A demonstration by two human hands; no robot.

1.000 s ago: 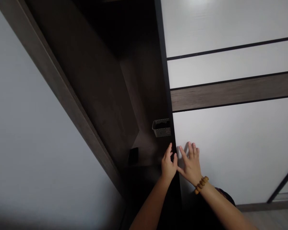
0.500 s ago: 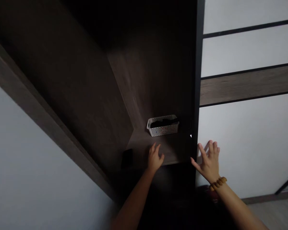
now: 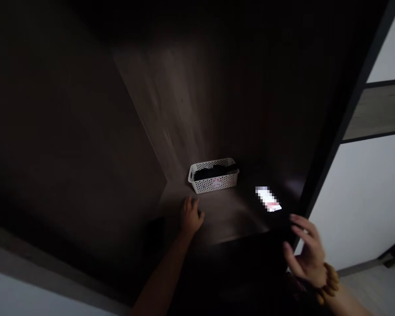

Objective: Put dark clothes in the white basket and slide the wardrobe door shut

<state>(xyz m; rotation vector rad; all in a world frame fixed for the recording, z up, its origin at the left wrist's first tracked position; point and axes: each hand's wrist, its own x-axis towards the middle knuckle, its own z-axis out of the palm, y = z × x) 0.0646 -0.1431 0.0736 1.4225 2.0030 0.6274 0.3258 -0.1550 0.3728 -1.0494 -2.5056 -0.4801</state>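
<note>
The left hand is in the lower middle of the frame, its fingers loosely bent and slightly spread, holding nothing; whether it rests on the shelf cannot be told. Just above it, near the centre, a white basket with small holes and a sticker on its front stands upright on the shelf. Dark items lie inside it, too dim to make out. Right of the basket, a bright lit screen shows, its picture blurred into blocks. The right hand is at the lower right, just below and right of the screen, fingers parted from the thumb with nothing grasped. A bracelet of brown beads circles its wrist. Behind that hand, along the right edge, is a white door with a dark frame and a brown band.
</note>
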